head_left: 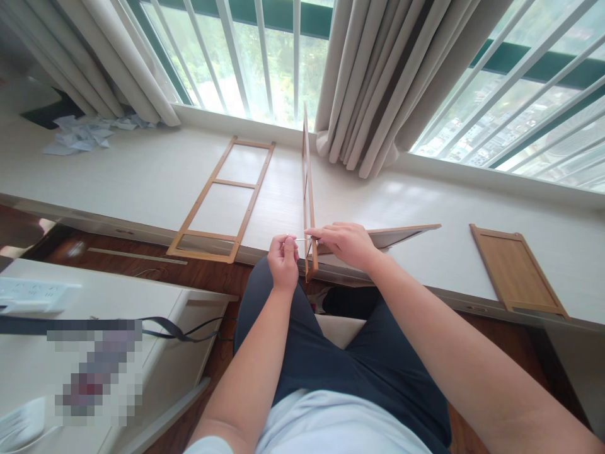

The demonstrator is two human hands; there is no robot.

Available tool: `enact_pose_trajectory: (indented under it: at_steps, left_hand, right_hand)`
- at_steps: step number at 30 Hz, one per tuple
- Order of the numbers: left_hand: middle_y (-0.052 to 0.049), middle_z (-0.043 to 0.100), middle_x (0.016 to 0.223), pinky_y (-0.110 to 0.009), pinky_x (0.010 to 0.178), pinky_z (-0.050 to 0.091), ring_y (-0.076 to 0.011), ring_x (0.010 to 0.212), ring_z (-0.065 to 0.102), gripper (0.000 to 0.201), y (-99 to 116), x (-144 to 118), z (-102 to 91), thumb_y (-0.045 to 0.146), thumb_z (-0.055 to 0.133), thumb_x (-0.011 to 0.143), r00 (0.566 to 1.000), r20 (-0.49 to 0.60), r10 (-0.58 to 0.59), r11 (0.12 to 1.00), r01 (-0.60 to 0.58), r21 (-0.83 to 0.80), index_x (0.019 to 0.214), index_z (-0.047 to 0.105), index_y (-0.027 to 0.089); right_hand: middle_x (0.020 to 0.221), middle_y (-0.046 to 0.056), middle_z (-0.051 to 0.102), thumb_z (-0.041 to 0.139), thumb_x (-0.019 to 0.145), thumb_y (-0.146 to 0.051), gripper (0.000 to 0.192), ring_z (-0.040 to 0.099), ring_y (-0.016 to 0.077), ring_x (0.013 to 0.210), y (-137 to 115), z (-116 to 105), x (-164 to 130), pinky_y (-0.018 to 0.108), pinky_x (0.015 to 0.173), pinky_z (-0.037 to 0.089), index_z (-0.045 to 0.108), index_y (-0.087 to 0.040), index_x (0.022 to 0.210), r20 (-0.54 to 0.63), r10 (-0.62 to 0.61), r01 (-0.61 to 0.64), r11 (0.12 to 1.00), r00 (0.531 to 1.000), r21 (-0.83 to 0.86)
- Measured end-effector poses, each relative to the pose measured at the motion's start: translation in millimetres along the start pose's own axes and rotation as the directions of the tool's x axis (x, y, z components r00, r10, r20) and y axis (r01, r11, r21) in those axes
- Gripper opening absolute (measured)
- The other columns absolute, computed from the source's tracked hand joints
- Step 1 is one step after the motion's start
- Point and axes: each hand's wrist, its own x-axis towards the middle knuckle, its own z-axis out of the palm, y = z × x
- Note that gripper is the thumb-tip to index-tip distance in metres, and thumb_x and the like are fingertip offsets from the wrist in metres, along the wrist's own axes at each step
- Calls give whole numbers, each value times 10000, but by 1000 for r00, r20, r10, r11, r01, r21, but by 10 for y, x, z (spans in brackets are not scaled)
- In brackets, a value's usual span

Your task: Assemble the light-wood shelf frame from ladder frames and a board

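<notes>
My left hand (283,255) is closed in a pinch on a thin metal rod (301,239), which looks like a hex key. The rod's far end reaches the side of an upright wooden frame (306,189), seen nearly edge-on. My right hand (347,244) grips this frame's near part from the right, fingertips close to the rod's end. Behind that hand, a wooden panel (401,234) extends to the right, meeting the frame near my fingers; the joint itself is hidden.
An open wooden frame with crossbars (221,183) lies left on the white ledge (155,170). A solid wooden panel (517,265) lies right, overhanging the edge. Crumpled paper (82,133) sits far left. A white cabinet (161,293) with a power strip (35,293) stands nearby.
</notes>
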Motion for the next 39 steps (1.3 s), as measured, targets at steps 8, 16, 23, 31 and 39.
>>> enact_pose_trajectory:
  at_steps: [8, 16, 23, 31, 39]
  left_hand:
    - [49, 505, 626, -177, 412, 334, -55, 460, 441, 333, 0, -57, 110, 510, 650, 913, 991, -56, -125, 985, 117, -130, 862, 613, 183]
    - [54, 487, 644, -167, 395, 323, -51, 468, 456, 331, 40, -65, 145, 505, 679, 889, 983, -90, -158, 967, 136, -213, 863, 605, 184]
    - [53, 489, 642, -170, 398, 319, -52, 473, 451, 320, 54, -71, 142, 488, 680, 894, 985, -65, -159, 966, 142, -216, 848, 597, 183]
    - [59, 484, 614, -176, 424, 351, -58, 464, 446, 338, 56, -58, 139, 516, 668, 894, 989, -67, -134, 978, 122, -168, 837, 587, 192]
    - [58, 483, 609, -179, 418, 347, -60, 460, 444, 335, 59, -56, 147, 514, 658, 902, 988, -68, -136, 980, 123, -159, 847, 584, 192]
  right_hand:
    - [1106, 1, 762, 485, 999, -180, 459, 648, 181, 919, -11, -6, -3, 273, 736, 415, 593, -350, 1411, -9, 4, -4, 1000, 1000, -15]
    - [1108, 0, 761, 478, 1001, -179, 462, 651, 177, 928, -9, -11, -4, 274, 736, 418, 592, -357, 1412, -8, 3, -3, 1000, 1000, -16]
    - [1099, 1, 763, 467, 1012, -199, 445, 652, 180, 927, -22, -23, 1, 277, 736, 419, 597, -357, 1408, -4, 7, -7, 1000, 1000, -15]
    - [1104, 11, 762, 476, 1011, -208, 445, 653, 186, 932, -9, -11, 1, 275, 746, 423, 592, -351, 1415, -3, 4, -4, 1000, 1000, -24]
    - [1105, 0, 763, 468, 1013, -195, 446, 653, 181, 930, -19, -16, 0, 276, 730, 415, 597, -358, 1408, -8, 4, -4, 1000, 1000, -25]
